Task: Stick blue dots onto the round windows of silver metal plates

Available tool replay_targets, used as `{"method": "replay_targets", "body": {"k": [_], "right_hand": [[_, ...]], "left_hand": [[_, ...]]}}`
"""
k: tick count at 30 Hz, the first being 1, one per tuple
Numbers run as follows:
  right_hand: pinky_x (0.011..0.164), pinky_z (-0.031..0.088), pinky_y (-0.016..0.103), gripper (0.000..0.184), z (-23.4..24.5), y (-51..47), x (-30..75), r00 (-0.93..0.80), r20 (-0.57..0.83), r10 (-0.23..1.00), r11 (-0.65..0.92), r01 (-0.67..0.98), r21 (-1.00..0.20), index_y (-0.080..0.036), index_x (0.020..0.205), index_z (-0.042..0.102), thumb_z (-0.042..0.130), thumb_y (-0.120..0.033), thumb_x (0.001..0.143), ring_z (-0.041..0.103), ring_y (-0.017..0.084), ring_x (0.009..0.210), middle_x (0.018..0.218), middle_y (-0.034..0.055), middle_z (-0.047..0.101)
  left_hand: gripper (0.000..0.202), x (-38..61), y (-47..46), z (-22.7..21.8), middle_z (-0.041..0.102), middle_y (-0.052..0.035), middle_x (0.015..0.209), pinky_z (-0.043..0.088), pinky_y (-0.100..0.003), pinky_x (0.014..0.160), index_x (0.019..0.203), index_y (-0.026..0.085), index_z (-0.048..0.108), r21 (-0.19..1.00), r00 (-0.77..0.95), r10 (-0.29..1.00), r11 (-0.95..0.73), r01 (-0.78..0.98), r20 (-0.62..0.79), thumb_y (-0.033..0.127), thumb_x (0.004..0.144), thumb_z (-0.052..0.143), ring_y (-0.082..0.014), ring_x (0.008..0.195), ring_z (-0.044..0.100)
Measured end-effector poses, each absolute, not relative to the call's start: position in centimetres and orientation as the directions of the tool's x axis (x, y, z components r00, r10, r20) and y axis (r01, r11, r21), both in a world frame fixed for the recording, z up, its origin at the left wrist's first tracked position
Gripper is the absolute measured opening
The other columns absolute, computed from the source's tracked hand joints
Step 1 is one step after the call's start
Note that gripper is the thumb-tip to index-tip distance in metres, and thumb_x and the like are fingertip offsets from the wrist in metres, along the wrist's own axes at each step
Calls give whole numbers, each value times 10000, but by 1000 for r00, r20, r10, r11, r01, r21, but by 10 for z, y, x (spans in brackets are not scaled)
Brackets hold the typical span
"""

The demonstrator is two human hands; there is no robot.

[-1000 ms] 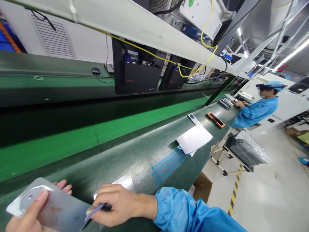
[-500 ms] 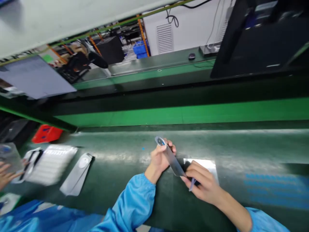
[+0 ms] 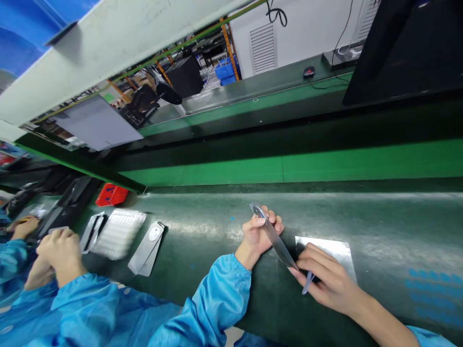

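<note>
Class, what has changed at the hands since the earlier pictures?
The silvery metal plate has turned from facing the camera to nearly edge-on, still held by the left hand. The right hand keeps its pale blue strip against the plate. The flat silver-white sheet stays beneath.

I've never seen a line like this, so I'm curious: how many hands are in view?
4, perhaps more hidden: the person's left hand holding a metal sheet, their right hand at its lower end, another hand and a fourth hand at far left.

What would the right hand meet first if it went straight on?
Likely the metal sheet in the left hand, whose lower end lies by the right hand; depth is unclear, so they may touch.
</note>
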State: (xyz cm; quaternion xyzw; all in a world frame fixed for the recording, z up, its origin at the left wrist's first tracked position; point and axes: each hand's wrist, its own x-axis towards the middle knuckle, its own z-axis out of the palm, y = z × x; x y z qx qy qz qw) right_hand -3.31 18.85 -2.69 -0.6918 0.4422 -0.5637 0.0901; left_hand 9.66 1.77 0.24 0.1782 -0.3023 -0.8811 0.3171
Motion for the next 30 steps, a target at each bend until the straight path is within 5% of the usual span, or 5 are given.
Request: {"method": "replay_targets", "body": {"k": [9,17,20,24,30], "right_hand": [[617,460,279,264,-25,184,-38,-426,407,-808,-324,-257,-911,-230,886,694,699,-317,1135,571,155,691,804,5,613],[648,458,322,591,-27,139,-147,-769,67,-636,-98,-6,-995,-224,921,741,856,-800,861,573,192,711,835,40,686],[692,475,393,601,-27,122,-192,-789,165,-591,102,-277,-956,-218,952,748,688,-816,950,580,244,717,832,79,686],[881,520,505,494,-44,117,-209,-560,514,-650,240,-793,-560,-200,1008,736,436,-580,1106,655,362,919,953,180,719],[853,540,470,379,-68,123,-196,-391,493,-777,206,-898,-389,-202,1176,722,382,-368,1160,736,347,971,1091,167,802]], "left_hand": [[687,86,19,6,805,-144,1326,599,-382,824,1396,177,703,784,-680,-711,-521,337,-179,503,822,894,-286,961,793],[592,80,21,-2,781,-169,1334,622,-354,756,1358,160,734,868,-650,-753,-390,309,-107,473,886,907,-231,887,792],[495,81,21,-4,804,-130,1084,583,-316,723,1197,137,781,903,-654,-751,-341,262,-94,498,880,897,-188,785,744],[480,81,23,-7,778,-92,874,555,-307,739,1051,134,805,951,-673,-738,-243,192,-53,589,915,871,-171,731,697],[298,85,36,-9,834,-96,946,540,-311,839,1106,185,847,953,-805,-579,297,-59,131,416,1098,659,-210,899,740]]}}
